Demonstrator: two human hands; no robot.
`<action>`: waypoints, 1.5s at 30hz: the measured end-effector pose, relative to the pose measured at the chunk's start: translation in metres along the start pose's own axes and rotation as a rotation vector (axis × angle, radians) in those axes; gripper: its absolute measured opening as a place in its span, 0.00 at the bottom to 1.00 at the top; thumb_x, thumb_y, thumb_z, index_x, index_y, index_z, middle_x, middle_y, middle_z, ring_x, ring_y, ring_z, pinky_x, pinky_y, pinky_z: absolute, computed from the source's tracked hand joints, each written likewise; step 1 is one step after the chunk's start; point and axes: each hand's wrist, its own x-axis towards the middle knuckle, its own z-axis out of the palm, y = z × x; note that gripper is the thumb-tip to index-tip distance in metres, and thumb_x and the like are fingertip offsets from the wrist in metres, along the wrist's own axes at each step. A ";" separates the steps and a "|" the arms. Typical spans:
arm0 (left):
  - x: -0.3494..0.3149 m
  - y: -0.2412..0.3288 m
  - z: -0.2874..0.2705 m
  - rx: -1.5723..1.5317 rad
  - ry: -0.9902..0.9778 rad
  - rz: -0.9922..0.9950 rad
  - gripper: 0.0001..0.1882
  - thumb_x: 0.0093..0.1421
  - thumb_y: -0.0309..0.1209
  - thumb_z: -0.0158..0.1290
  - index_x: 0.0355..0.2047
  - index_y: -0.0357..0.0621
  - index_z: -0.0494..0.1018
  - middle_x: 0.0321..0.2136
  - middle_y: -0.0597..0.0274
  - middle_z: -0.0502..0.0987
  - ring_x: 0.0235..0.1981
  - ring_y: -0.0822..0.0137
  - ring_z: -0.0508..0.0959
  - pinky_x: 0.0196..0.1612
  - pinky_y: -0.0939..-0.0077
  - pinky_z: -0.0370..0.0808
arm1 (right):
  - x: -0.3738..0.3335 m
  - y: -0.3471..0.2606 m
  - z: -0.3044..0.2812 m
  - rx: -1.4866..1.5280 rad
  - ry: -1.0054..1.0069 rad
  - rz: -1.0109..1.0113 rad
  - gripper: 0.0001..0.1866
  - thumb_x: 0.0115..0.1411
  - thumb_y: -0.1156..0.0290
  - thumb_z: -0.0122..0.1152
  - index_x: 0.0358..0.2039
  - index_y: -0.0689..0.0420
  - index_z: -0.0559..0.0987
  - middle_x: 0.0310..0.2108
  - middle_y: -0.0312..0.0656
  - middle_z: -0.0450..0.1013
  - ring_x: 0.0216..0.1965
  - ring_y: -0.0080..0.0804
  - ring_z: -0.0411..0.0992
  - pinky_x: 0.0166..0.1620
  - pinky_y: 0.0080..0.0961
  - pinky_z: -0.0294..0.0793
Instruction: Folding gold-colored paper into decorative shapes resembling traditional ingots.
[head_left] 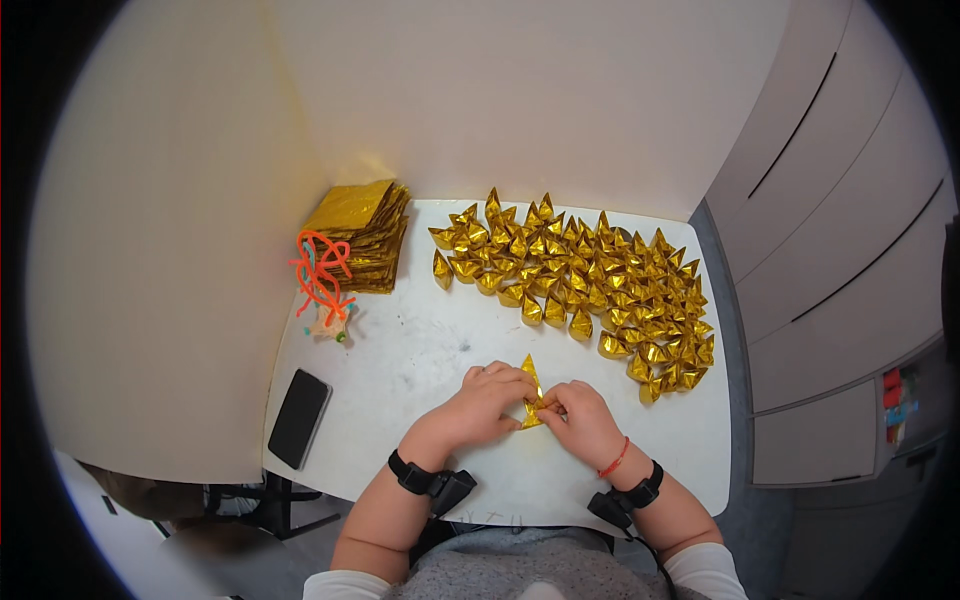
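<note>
A narrow, pointed piece of folded gold foil paper [531,372] lies on the white table in front of me, its long tip facing away. My left hand [492,403] grips it from the left side, fingers curled over its upper part and thumb near its lower end. From the right, my right hand [578,415] pinches its edge between thumb and fingertips. The fingers cover part of the paper's middle. Beyond my hands, many folded gold paper ingots [590,275] with pointed ends stand crowded together, from the far middle to the right side.
At the far left stands a tall stack of flat gold foil sheets [350,207]. Orange bendy strands [322,270] and a small pale trinket [331,321] lie before it. A black phone [299,418] rests near the left edge of the white table [400,345]. Walls enclose the back and left; grey cabinets [830,240] stand right.
</note>
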 end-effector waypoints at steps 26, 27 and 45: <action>0.000 0.007 0.001 -0.009 0.005 -0.067 0.31 0.49 0.24 0.65 0.54 0.51 0.71 0.50 0.62 0.76 0.58 0.57 0.71 0.61 0.57 0.61 | -0.010 -0.002 0.024 -0.108 0.161 -0.076 0.09 0.56 0.77 0.64 0.35 0.59 0.73 0.32 0.47 0.72 0.36 0.51 0.70 0.43 0.46 0.68; -0.001 0.007 0.001 -0.004 0.006 -0.067 0.31 0.49 0.24 0.65 0.55 0.51 0.71 0.50 0.62 0.76 0.58 0.57 0.71 0.62 0.57 0.61 | -0.010 -0.002 0.025 -0.118 0.162 -0.091 0.09 0.56 0.77 0.64 0.35 0.59 0.73 0.32 0.47 0.72 0.37 0.51 0.70 0.43 0.46 0.68; 0.002 0.014 0.005 0.003 0.096 -0.047 0.28 0.48 0.34 0.70 0.50 0.52 0.73 0.45 0.65 0.77 0.53 0.58 0.72 0.56 0.57 0.61 | -0.009 -0.008 0.017 -0.326 0.137 0.040 0.17 0.52 0.71 0.71 0.38 0.53 0.72 0.37 0.39 0.69 0.43 0.42 0.66 0.45 0.41 0.57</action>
